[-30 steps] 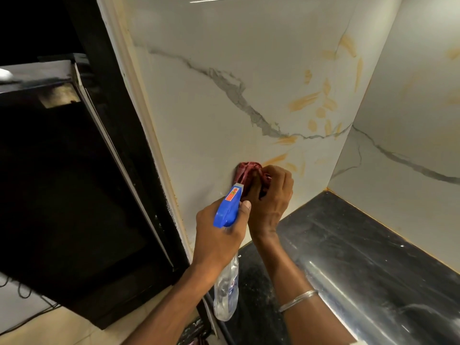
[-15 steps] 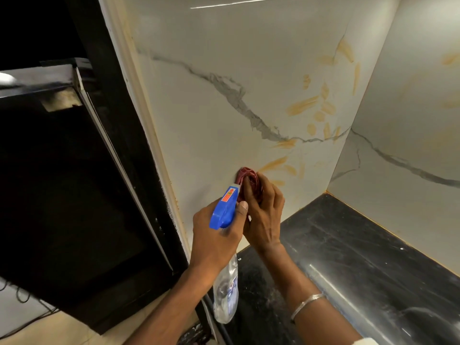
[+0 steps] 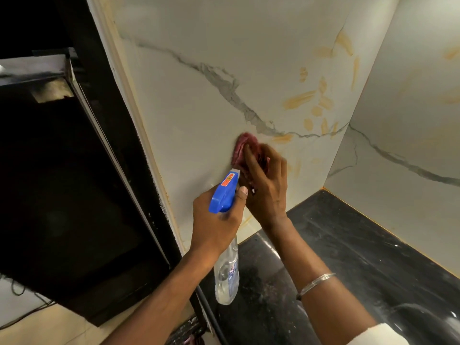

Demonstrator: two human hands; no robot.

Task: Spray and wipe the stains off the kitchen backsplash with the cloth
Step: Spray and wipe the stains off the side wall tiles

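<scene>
The right hand (image 3: pixel 265 185) presses the bunched red cloth (image 3: pixel 245 148) flat against the backsplash (image 3: pixel 199 95), low and left of the orange stains (image 3: pixel 300 98). The left hand (image 3: pixel 215 220) grips the spray bottle (image 3: pixel 225 245) nearby. Good wiping likely means firm strokes rightward across those smears.

Home kitchen, a corner of it. My worktop is a polished black stone counter (image 3: pixel 348 245), dusty with pale specks. 2 glossy white marble-look backsplash (image 3: pixel 199 108) panels with grey veining meet at the corner above it, smeared with yellow-orange greasy stains (image 3: pixel 300 98). To my left stands a tall black glass-fronted appliance (image 3: pixel 62 183), and a cable (image 3: pixel 17 290) trails over pale tile below it.
</scene>
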